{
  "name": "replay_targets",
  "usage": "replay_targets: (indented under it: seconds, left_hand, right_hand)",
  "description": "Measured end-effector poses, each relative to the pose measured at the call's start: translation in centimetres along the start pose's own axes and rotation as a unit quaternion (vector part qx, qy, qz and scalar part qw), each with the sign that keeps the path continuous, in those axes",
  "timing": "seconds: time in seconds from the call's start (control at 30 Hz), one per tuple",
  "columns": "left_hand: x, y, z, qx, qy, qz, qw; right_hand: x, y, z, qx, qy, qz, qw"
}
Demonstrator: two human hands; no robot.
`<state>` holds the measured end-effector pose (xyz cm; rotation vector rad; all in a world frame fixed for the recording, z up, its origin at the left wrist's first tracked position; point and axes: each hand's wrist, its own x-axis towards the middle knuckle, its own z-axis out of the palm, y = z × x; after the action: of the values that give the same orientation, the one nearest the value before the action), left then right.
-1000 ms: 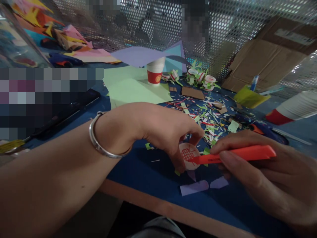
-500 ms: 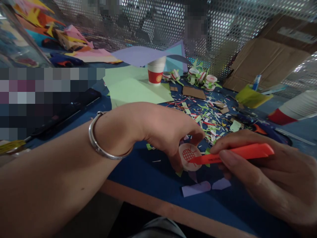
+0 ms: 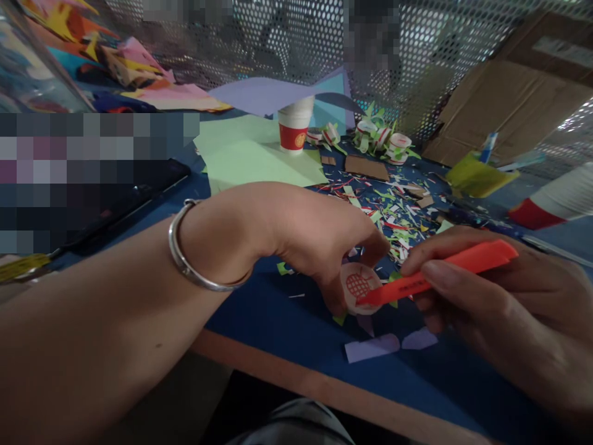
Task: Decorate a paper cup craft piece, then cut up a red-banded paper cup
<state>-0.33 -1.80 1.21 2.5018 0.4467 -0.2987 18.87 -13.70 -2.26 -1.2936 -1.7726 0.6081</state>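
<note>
My left hand, with a silver bangle on the wrist, pinches a small white paper disc between thumb and forefinger just above the blue table. The disc carries a red grid drawing. My right hand grips an orange marker whose tip rests on the disc's lower right part. Two pale purple paper scraps lie on the table just in front of the disc.
Green paper sheets and a red-and-white paper cup stand further back. Several cut paper scraps litter the middle right. Stacked cups lie at the right, cardboard leans at the back. The table's wooden edge runs near me.
The disc has tilted slightly in my left hand and the marker has angled upward at its rear; more red grid fills the disc. The view shifted a little.
</note>
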Motion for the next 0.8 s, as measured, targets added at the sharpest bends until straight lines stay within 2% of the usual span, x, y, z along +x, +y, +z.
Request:
replay_targets:
  seconds: [0.2, 0.4, 0.53, 0.67, 0.8]
  left_hand:
    - [-0.10, -0.04, 0.07, -0.014, -0.002, -0.007, 1.000]
    - [-0.10, -0.23, 0.20, -0.001, 0.008, -0.001, 1.000]
    - [-0.08, -0.12, 0.23, -0.010, 0.009, -0.011, 1.000]
    - [-0.08, -0.07, 0.16, -0.009, 0.004, -0.011, 1.000]
    - [-0.06, -0.08, 0.09, -0.012, 0.006, 0.000, 1.000]
  right_hand:
    - [0.06, 0.17, 0.41, -0.010, 0.018, 0.001, 1.000]
    - [0.21, 0.38, 0.22, -0.052, -0.008, -0.063, 0.997]
    - [0.37, 0.43, 0.26, -0.055, -0.011, -0.081, 0.995]
    - [0.33, 0.28, 0.39, -0.047, -0.019, -0.073, 0.996]
    - [0.25, 0.08, 0.74, -0.004, -0.035, -0.031, 0.999]
